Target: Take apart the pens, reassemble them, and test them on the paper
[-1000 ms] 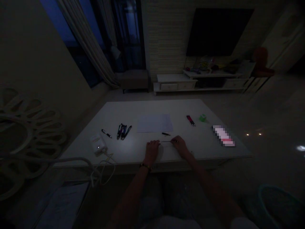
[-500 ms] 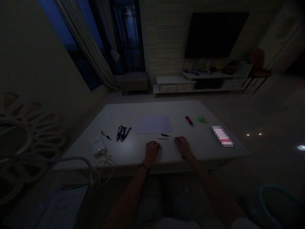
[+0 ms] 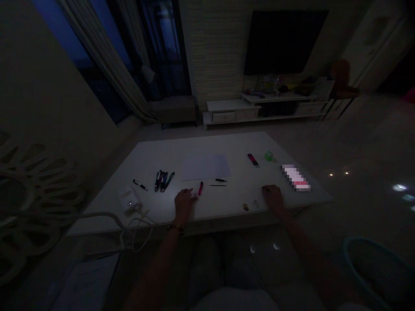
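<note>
A short red marker lies on the white worktop, its long axis running near to far with a slight lean. It sits just beside the fingertips of the left hand, which rests spread and empty. The right hand lies palm-down, holding nothing, near two small objects. Farther off, a sheet of paper lies between a bundle of pens and a red-and-black pen.
</note>
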Action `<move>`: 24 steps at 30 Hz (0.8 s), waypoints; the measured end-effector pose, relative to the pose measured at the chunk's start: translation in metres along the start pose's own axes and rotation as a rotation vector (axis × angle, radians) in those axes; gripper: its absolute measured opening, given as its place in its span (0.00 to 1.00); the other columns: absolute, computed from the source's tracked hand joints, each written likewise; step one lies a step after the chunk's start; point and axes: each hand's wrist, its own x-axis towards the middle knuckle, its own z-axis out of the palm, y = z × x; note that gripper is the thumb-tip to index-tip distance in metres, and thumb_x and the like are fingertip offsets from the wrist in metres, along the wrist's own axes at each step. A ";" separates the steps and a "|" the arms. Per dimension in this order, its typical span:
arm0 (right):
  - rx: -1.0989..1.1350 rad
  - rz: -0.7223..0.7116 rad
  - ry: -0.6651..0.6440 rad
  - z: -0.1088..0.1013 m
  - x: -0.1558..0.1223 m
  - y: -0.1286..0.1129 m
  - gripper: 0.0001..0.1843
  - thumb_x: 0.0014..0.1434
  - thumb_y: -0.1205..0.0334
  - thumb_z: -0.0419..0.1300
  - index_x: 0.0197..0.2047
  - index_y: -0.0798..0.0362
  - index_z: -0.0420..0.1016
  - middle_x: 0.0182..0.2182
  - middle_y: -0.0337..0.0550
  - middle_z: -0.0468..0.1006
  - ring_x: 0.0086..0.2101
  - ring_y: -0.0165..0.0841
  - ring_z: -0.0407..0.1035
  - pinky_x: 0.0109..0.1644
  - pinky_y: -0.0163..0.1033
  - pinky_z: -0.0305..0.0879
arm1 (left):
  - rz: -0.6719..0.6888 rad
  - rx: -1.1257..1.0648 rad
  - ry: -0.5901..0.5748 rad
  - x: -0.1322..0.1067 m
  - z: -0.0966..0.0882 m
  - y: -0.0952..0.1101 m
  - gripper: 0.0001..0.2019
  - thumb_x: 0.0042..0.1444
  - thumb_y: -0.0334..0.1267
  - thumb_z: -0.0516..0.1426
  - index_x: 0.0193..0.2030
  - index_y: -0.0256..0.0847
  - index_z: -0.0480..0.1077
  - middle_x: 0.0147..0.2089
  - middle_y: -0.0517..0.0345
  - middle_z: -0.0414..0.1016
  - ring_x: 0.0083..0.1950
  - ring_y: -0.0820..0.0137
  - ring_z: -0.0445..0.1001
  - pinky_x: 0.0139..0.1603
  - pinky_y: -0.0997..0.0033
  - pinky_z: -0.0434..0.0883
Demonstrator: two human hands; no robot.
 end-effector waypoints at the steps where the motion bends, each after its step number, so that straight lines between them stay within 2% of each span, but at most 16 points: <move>1: -0.007 0.002 0.013 -0.001 0.000 0.004 0.16 0.57 0.56 0.50 0.37 0.56 0.75 0.34 0.51 0.72 0.38 0.38 0.63 0.45 0.42 0.59 | -0.008 -0.005 -0.003 -0.002 -0.006 -0.010 0.15 0.52 0.39 0.57 0.48 0.41 0.70 0.46 0.51 0.70 0.47 0.65 0.69 0.48 0.62 0.67; 5: -0.040 -0.016 0.029 -0.001 -0.001 0.006 0.15 0.57 0.57 0.50 0.37 0.56 0.75 0.34 0.51 0.72 0.37 0.38 0.63 0.45 0.42 0.58 | -0.028 0.062 -0.033 -0.010 -0.021 -0.030 0.11 0.56 0.38 0.52 0.43 0.41 0.73 0.44 0.51 0.72 0.44 0.65 0.69 0.47 0.64 0.66; 10: -0.059 -0.004 0.045 0.001 -0.001 0.003 0.14 0.57 0.59 0.50 0.36 0.57 0.75 0.34 0.51 0.72 0.37 0.38 0.63 0.45 0.42 0.58 | -0.234 0.204 0.134 -0.031 -0.032 -0.043 0.14 0.58 0.39 0.49 0.39 0.39 0.74 0.42 0.48 0.72 0.42 0.63 0.68 0.44 0.63 0.63; 13: -0.057 0.014 0.047 0.000 -0.002 0.002 0.15 0.56 0.59 0.50 0.37 0.57 0.75 0.34 0.51 0.72 0.38 0.38 0.62 0.45 0.42 0.58 | -0.308 0.226 0.169 -0.037 -0.036 -0.043 0.14 0.58 0.39 0.49 0.40 0.37 0.74 0.42 0.46 0.72 0.41 0.62 0.67 0.43 0.63 0.63; 16: -0.058 0.036 0.040 -0.001 -0.003 -0.002 0.14 0.56 0.59 0.51 0.37 0.57 0.75 0.34 0.51 0.72 0.38 0.38 0.62 0.44 0.42 0.58 | -0.293 0.200 0.094 -0.025 -0.030 -0.029 0.14 0.57 0.40 0.50 0.46 0.39 0.72 0.44 0.47 0.72 0.42 0.62 0.68 0.43 0.64 0.63; 20: -0.061 0.059 0.028 -0.003 -0.002 -0.005 0.14 0.55 0.60 0.51 0.38 0.56 0.75 0.35 0.51 0.72 0.38 0.39 0.62 0.44 0.42 0.58 | -0.112 0.156 -0.080 0.011 -0.011 0.002 0.19 0.58 0.40 0.50 0.55 0.40 0.65 0.51 0.46 0.69 0.50 0.60 0.66 0.48 0.63 0.61; 24: -0.066 0.072 0.024 -0.006 -0.001 -0.007 0.14 0.56 0.60 0.51 0.37 0.56 0.74 0.34 0.51 0.72 0.38 0.39 0.63 0.44 0.42 0.59 | -0.100 0.138 -0.222 0.041 0.005 0.019 0.19 0.58 0.34 0.49 0.56 0.39 0.63 0.49 0.43 0.71 0.50 0.58 0.66 0.48 0.61 0.60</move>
